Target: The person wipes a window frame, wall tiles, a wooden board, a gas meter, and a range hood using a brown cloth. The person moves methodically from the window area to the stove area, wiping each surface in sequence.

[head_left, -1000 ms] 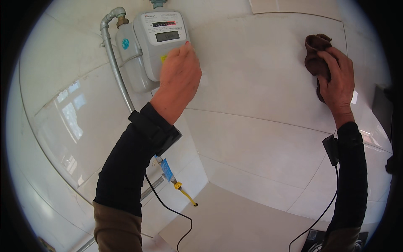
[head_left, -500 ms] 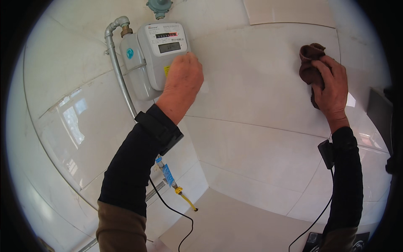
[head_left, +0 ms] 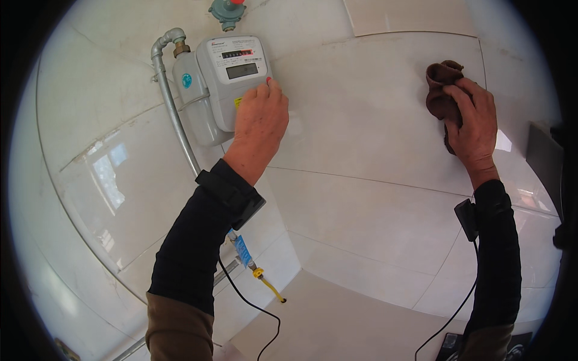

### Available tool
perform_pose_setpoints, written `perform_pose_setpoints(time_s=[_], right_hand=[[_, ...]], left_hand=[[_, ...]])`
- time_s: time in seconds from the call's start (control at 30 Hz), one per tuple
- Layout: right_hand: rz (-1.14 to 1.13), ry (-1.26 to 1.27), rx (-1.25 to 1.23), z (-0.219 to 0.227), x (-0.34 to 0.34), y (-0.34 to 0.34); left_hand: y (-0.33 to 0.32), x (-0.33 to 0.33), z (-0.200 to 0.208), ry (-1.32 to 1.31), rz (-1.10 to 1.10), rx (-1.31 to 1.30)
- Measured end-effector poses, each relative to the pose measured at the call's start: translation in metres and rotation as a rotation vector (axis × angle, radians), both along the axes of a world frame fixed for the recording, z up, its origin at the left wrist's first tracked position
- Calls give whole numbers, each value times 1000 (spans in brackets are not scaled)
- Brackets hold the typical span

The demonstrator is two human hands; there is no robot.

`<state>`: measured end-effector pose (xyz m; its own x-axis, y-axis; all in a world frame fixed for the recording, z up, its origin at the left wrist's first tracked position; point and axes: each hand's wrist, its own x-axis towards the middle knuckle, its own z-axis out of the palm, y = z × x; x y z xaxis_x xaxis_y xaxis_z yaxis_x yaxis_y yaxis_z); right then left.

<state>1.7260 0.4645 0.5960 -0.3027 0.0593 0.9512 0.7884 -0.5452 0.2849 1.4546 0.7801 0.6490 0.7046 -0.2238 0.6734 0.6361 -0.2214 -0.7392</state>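
Observation:
A grey gas meter (head_left: 226,90) hangs on the tiled wall at the upper left. Its face has a row of counter digits, a grey display (head_left: 242,71) and a small red button (head_left: 269,80) at the right edge. My left hand (head_left: 260,123) is in front of the meter's lower right part, its fingers curled just below the button. Its fingertips are hidden, so I cannot see whether anything is in them. At the right, my right hand (head_left: 474,117) grips a crumpled brown cloth (head_left: 441,96) against the wall tiles.
A metal pipe (head_left: 174,114) bends down beside the meter, and a green-grey regulator (head_left: 227,13) sits above it. Below, a yellow gas hose (head_left: 274,291) enters a hole in the counter (head_left: 325,319). Thin black cables hang from both wrists. Part of a stove (head_left: 448,346) shows lower right.
My left hand has shifted slightly down, uncovering the red button. The digits on the grey display are no longer visible. My right hand and the cloth stay nearly in place.

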Motion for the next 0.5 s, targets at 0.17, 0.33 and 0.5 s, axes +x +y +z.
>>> perform_pose_setpoints(time_s=[0.17, 0.33, 0.5], right_hand=[[-2, -3, 4, 0, -1, 0], [11, -8, 8, 0, -2, 0], [9, -15, 14, -1, -3, 0]], left_hand=[[-8, -2, -3, -14, -22, -28], [-9, -3, -11, -2, -84, -78], [-7, -5, -26, 27, -79, -153]])
